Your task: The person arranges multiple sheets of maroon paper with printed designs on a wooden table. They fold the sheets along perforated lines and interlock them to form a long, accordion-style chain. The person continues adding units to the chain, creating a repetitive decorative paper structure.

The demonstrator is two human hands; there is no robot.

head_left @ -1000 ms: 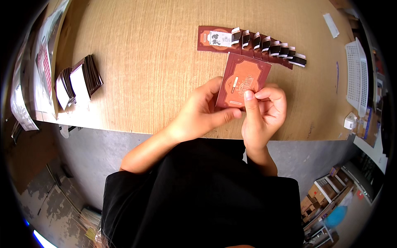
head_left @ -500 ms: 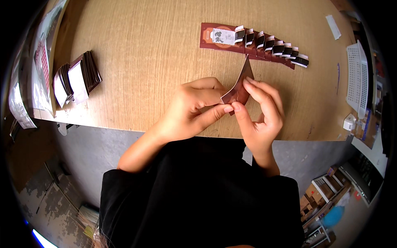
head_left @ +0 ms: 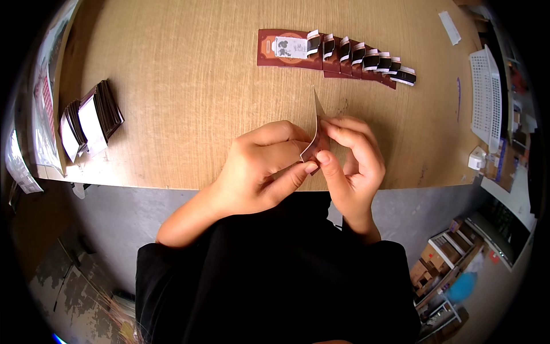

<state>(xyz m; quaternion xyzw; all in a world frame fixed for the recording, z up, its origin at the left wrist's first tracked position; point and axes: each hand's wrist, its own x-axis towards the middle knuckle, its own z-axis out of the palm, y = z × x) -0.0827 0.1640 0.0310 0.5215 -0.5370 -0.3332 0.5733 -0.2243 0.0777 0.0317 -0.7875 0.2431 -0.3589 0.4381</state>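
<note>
Near the table's front edge, both hands grip one thin dark red card [head_left: 318, 137], bent and turned nearly edge-on. My left hand [head_left: 266, 163] pinches its lower left corner between thumb and fingers. On the other side, my right hand [head_left: 355, 157] holds it with the thumb low and the fingers higher up. Farther off lies a fanned row of dark red cards [head_left: 289, 61], overlapping, with black-and-white folded tabs standing up on them. The leftmost one shows a pale printed panel. At the left stands a stack of dark cards [head_left: 109, 109] with white faces.
Clear plastic packaging [head_left: 43, 114] lies along the table's left side. A white perforated basket [head_left: 486, 97] is at the right edge, with a small white block [head_left: 476, 158] near it. A white strip [head_left: 450, 27] lies at the far right. Shelves with boxes [head_left: 438, 258] stand below right.
The card in my hands has turned more edge-on, and its bend looks sharper. My right fingers have shifted on it. The whole scene has slid slightly left in the picture.
</note>
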